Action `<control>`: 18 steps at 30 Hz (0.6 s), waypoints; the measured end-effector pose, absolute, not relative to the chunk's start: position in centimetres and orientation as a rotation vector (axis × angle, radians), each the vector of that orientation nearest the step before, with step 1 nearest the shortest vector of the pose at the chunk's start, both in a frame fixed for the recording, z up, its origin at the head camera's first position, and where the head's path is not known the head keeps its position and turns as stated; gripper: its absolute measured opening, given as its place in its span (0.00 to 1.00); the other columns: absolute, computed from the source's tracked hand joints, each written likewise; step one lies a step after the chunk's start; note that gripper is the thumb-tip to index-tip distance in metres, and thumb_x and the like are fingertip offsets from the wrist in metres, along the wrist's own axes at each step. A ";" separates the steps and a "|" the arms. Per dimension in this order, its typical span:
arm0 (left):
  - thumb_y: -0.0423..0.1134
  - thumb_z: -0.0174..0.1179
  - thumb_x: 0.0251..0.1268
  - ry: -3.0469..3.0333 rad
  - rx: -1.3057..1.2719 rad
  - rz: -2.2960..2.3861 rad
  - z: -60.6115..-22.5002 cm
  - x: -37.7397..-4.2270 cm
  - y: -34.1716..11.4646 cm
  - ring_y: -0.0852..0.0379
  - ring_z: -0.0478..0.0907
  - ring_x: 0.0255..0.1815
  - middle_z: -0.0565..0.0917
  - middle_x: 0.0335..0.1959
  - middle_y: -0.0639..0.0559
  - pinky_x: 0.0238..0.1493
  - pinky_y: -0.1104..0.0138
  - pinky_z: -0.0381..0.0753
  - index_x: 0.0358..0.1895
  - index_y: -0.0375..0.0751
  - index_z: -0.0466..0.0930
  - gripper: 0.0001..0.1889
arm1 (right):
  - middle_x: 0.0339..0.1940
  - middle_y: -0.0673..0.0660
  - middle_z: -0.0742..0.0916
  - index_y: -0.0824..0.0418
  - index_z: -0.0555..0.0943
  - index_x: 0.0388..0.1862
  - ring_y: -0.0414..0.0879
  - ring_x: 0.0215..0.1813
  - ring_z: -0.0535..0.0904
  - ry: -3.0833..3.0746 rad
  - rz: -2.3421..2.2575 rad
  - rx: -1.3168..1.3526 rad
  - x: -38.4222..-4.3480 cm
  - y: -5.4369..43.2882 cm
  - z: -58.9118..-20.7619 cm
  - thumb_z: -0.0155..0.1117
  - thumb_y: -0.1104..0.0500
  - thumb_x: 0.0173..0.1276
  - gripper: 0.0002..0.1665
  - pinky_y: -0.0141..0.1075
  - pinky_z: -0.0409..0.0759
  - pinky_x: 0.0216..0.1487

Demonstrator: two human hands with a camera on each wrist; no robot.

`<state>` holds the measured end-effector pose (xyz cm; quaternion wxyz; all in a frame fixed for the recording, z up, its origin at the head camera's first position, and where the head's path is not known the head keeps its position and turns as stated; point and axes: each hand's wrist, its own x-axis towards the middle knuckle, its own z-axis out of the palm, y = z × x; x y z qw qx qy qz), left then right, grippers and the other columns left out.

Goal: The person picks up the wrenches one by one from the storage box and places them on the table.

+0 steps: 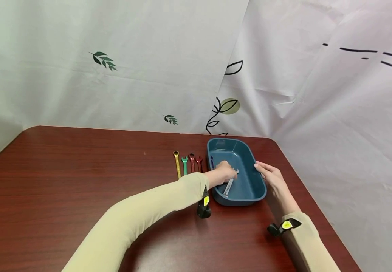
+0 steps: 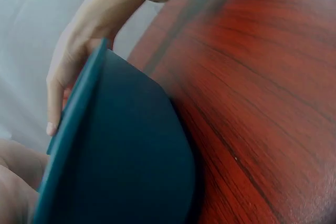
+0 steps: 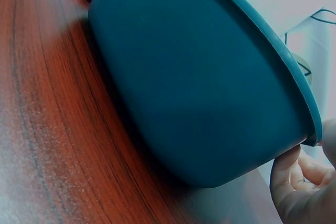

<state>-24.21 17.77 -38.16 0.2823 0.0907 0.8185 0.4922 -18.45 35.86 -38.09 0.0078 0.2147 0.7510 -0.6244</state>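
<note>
A silver wrench [image 1: 228, 187] lies slanted inside the blue plastic basin [image 1: 247, 183]. My left hand [image 1: 225, 172] reaches over the basin's left wall, its curled fingers on that wrench and covering its middle. A blue wrench [image 1: 211, 162] leans along the left inner wall. At the right side, my right hand [image 1: 273, 178] grips the rim, with fingertips at its edge. The right wrist view has the right-hand fingers [image 3: 286, 174] just under the rim. In the left wrist view, the basin wall [image 2: 131, 145] hides most of the left hand [image 2: 18, 182].
Left of the basin, a yellow wrench [image 1: 177, 164], a green wrench [image 1: 185, 165], a red wrench [image 1: 192, 162] and a dark red wrench [image 1: 199, 163] lie in a row on the brown wooden table [image 1: 63, 181]. Pale printed cloth [image 1: 141, 75] hangs behind the table.
</note>
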 end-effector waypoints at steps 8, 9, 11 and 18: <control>0.32 0.71 0.50 2.476 0.401 1.101 -38.2 -23.7 18.0 0.54 0.77 0.39 0.87 0.36 0.50 0.35 0.71 0.80 0.31 0.38 0.89 0.04 | 0.33 0.38 0.83 0.65 0.63 0.73 0.32 0.36 0.82 2.318 -1.990 0.673 -18.4 35.9 -38.0 0.62 0.50 0.69 0.39 0.26 0.84 0.38; 0.32 0.71 0.49 2.492 0.408 1.087 -38.2 -23.7 18.1 0.55 0.77 0.36 0.87 0.34 0.51 0.31 0.72 0.79 0.31 0.39 0.89 0.04 | 0.33 0.38 0.83 0.65 0.63 0.73 0.32 0.36 0.82 2.313 -1.995 0.674 -18.4 35.8 -38.0 0.62 0.50 0.69 0.39 0.26 0.84 0.38; 0.31 0.72 0.49 2.522 0.433 1.057 -38.3 -23.6 18.1 0.57 0.75 0.29 0.87 0.30 0.51 0.26 0.73 0.76 0.28 0.40 0.89 0.02 | 0.33 0.38 0.83 0.64 0.63 0.73 0.32 0.36 0.83 2.305 -1.998 0.680 -18.4 35.8 -37.9 0.62 0.50 0.69 0.39 0.26 0.84 0.38; 0.30 0.75 0.44 2.600 0.504 1.029 -38.6 -23.3 18.0 0.58 0.77 0.25 0.85 0.23 0.52 0.25 0.73 0.76 0.20 0.42 0.85 0.07 | 0.36 0.39 0.83 0.64 0.63 0.73 0.32 0.37 0.83 2.305 -1.995 0.680 -18.4 35.8 -38.0 0.62 0.50 0.69 0.39 0.26 0.84 0.39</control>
